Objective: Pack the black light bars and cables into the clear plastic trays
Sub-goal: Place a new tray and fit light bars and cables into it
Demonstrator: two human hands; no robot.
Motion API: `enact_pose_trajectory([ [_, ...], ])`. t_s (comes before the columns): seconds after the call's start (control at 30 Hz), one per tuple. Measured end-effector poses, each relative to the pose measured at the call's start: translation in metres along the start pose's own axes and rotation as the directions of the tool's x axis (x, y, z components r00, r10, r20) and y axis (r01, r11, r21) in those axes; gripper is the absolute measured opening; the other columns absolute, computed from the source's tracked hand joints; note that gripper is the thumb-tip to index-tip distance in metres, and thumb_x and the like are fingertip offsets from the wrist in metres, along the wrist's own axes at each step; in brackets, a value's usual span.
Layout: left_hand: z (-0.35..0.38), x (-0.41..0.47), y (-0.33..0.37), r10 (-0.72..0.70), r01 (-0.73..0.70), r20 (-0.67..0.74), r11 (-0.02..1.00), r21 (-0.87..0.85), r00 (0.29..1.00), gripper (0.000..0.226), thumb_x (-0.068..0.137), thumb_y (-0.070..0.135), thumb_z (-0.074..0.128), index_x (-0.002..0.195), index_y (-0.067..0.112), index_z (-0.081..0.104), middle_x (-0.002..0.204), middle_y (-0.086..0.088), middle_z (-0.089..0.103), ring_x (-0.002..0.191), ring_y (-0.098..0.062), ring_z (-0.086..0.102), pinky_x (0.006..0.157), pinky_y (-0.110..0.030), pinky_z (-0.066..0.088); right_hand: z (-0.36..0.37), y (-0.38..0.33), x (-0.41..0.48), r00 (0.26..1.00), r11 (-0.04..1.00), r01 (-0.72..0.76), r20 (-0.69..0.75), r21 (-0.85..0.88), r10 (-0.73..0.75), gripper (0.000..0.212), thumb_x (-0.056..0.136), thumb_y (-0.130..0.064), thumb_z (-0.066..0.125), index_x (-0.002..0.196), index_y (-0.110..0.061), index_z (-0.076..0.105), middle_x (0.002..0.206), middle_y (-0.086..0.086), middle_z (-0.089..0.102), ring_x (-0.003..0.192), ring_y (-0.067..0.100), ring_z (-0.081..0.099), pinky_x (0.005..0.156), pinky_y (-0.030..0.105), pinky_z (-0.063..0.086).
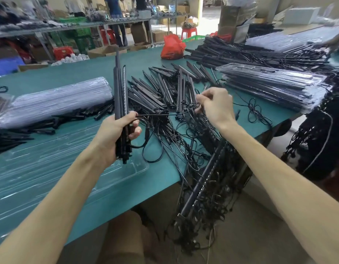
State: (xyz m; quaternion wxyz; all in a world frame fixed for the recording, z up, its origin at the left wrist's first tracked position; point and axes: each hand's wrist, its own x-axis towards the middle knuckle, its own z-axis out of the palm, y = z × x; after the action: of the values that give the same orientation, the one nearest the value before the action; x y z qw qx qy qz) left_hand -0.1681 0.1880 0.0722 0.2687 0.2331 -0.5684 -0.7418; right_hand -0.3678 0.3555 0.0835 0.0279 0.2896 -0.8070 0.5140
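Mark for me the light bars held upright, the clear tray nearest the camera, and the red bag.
Held light bars [120,88]: head view, shaft about midway up the bundle.
Clear tray [138,168]: head view, bare floor near its right corner.
Red bag [172,47]: head view, middle of the bag.

Clear tray [50,161] partly beyond left edge

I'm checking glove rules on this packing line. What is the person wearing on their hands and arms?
Nothing that shows. The left hand and right hand are bare, without gloves; no ring, watch or wristband is visible. The left forearm and right forearm are bare to the picture's edge; no sleeve comes into view.
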Motion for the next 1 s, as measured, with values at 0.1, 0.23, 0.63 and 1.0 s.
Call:
enact_pose_trajectory([
  [0.1, -0.012, 0.001, -0.003, 0.004, -0.001, -0.059, 0.999, 0.039, 0.998, 0.013, 0.098, 0.015, 0.063, 0.104, 0.007, 0.055, 0.069, 0.001, 0.06, 0.057, -0.013, 0.06, 0.05, -0.016, 0.045, 0.008, 0.014, -0.01, 0.998, 0.999, 0.019, 0.058, -0.033, -0.017, 0.008, 0.096, -0.017, 0.067, 0.096, -0.012, 0.073, 0.086, -0.001, 0.071, 0.064, -0.002, 0.066, 0.062, 0.006, 0.041],
  [0.23, -0.032, 0.005, -0.002, 0.04, -0.032, -0.152, 0.998, 0.053, 0.988, 0.008, 0.098, 0.012, 0.063, 0.1, 0.008, 0.056, 0.066, 0.001, 0.061, 0.056, -0.014, 0.061, 0.046, -0.016, 0.042, 0.012, 0.02, -0.022, 0.994, 0.997, 0.069, 0.087, -0.042, -0.065, 0.009, 0.094, -0.014, 0.069, 0.102, -0.013, 0.073, 0.093, -0.002, 0.071, 0.086, 0.008, 0.064, 0.073, 0.006, 0.043],
  [0.63, -0.044, -0.005, -0.01, 0.012, 0.006, -0.088, 0.979, 0.203, 0.996, 0.01, 0.099, 0.017, 0.062, 0.093, 0.011, 0.058, 0.066, 0.007, 0.062, 0.049, -0.009, 0.052, 0.045, -0.015, 0.043, 0.004, 0.021, -0.035, 0.956, 0.979, 0.179, 0.251, -0.094, -0.151, 0.027, 0.09, -0.005, 0.07, 0.115, -0.015, 0.072, 0.098, 0.0, 0.072, 0.093, 0.011, 0.067, 0.08, 0.001, 0.043],
  [1.0, -0.034, -0.02, -0.008, -0.031, 0.03, 0.001, 0.976, 0.215, 1.0, 0.01, 0.099, 0.017, 0.062, 0.098, 0.009, 0.059, 0.074, 0.001, 0.06, 0.052, -0.013, 0.052, 0.047, -0.016, 0.044, 0.014, 0.018, -0.044, 0.974, 0.98, 0.187, 0.145, -0.068, -0.176, 0.042, 0.098, 0.002, 0.047, 0.126, -0.024, 0.066, 0.096, 0.0, 0.066, 0.08, 0.01, 0.055, 0.077, 0.023, 0.044],
])
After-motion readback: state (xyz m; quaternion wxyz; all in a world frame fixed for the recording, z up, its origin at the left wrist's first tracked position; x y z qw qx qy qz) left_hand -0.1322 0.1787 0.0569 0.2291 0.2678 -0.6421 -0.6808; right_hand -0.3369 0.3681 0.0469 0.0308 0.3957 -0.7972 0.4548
